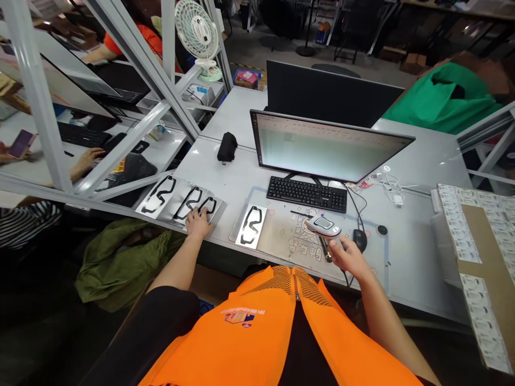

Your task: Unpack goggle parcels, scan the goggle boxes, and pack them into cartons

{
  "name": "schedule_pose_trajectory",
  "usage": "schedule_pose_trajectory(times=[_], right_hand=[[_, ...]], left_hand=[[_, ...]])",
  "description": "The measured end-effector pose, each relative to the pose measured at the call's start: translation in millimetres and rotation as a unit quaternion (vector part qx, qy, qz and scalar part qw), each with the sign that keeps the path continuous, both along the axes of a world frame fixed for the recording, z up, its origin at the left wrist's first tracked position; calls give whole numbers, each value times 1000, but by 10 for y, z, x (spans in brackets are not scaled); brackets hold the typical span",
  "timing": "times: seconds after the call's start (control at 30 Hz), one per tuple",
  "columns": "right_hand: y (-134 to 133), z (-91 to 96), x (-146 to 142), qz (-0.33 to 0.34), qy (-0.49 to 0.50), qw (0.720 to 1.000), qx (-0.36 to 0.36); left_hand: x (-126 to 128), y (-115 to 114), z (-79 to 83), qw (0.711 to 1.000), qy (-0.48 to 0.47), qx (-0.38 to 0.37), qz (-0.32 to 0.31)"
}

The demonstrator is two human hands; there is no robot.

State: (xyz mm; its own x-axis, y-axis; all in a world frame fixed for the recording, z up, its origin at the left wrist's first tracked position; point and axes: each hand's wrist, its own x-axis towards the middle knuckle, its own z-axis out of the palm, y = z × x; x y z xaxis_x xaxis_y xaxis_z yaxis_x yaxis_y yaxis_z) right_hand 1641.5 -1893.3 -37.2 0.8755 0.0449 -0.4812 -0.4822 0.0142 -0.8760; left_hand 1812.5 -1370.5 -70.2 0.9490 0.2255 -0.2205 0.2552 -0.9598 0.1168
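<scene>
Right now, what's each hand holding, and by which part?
Right hand grips a white handheld device by its near edge; left hand rests on black-patterned sheets, grip unclear.

On the desk [426,161]: monitor [325,147] mid-desk, second monitor [330,91] right behind it, keyboard [306,194] just before it, mouse [360,240] right of the keyboard near the front edge. Pouch [227,147] left of the monitor. Sheets [181,203] along the front left edge. One more sheet [251,226] on a mat [289,241] before the keyboard, handheld device [323,225] above the mat. Box [478,268] at the right end.
</scene>
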Motion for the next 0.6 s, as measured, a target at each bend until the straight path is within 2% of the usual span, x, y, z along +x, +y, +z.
schedule_pose_trajectory(times=[0.1, 0.2, 0.27, 0.33, 0.4, 0.43, 0.5, 0.6], right_hand=[[-2, -27, 12, -8, 11, 1000, -5], [-4, -30, 32, -9, 18, 1000, -8], [-3, -34, 50, -4, 15, 1000, -16], [-5, -48, 67, -2, 11, 1000, -20], [-14, -59, 81, 1, 12, 1000, -15], [-23, -57, 84, 3, 14, 1000, -12], [-60, -23, 85, 5, 17, 1000, -3], [-171, 96, 76, 9, 34, 999, 30]], left_hand=[[-137, -385, -112, 999, 3, -38, -26], [-361, -977, -283, 991, 48, -112, -49], [-489, -1335, -382, 987, 93, -128, -27], [-559, -1553, -440, 986, 119, -120, 0], [-592, -1599, -457, 986, 121, -114, -9], [-610, -1568, -454, 985, 117, -120, -35], [-678, -1450, -438, 974, 98, -160, -125], [-860, -1291, -405, 929, 51, -256, -263]])
